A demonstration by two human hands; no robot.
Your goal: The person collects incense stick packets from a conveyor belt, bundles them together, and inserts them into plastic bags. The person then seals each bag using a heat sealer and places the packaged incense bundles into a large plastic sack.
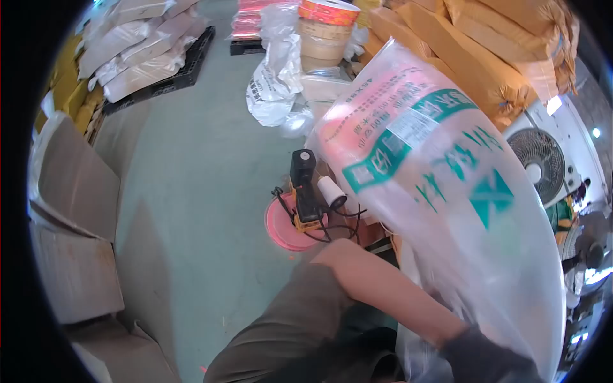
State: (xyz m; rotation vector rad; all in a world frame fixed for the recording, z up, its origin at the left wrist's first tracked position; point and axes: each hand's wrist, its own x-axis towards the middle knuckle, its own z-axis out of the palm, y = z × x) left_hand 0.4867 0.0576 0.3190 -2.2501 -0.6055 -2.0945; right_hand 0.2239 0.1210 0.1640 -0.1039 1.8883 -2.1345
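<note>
A bent arm in a grey-brown sleeve comes up from the bottom, and its bare forearm runs to the lower right. It appears to be my left arm. My left hand [491, 360] seems covered by a dark glove or cuff, and lies against a big clear plastic bag [536, 268]; its fingers cannot be made out. Green print and a pinkish top part mark the bag. Beyond the elbow, a black and yellow portable bag sewing machine [306, 198] with a white thread cone [331, 191] rests on a pink round lid or stool [276, 223]. My right hand is out of view.
Light grey boxes or panels [76, 255] line the left. White sacks stand on a black pallet [185, 80] behind. Orange-brown sacks [472, 51] pile up at the back right, near a fan [535, 163]. Large tape-like rolls [322, 41] and a white bag [274, 92] are at back centre.
</note>
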